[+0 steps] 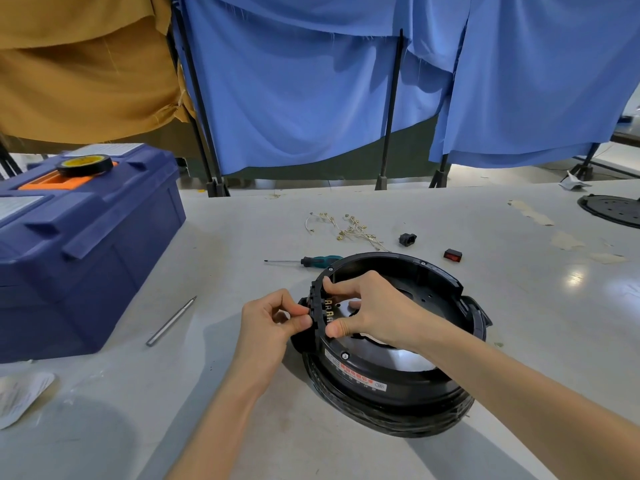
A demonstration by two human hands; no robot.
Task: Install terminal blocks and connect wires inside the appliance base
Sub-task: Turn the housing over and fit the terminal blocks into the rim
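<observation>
A round black appliance base (426, 278) lies upside down on the grey table, its open inside facing up. At its left rim sits a black terminal block (317, 306) with brass tabs showing on the inner side. My left hand (273, 318) pinches the block from outside the rim. My right hand (367, 308) reaches over the base and grips the same block from inside, thumb low and forefinger at the top. A loose bundle of short white wires (349, 228) with brass lugs lies beyond the base.
A blue toolbox (79, 244) with a tape roll (85, 165) on it stands at left. A green-handled screwdriver (304, 261), a metal rod (171, 322), a small black socket (407, 239) and a red rocker switch (453, 255) lie on the table. A black disc (613, 209) sits far right.
</observation>
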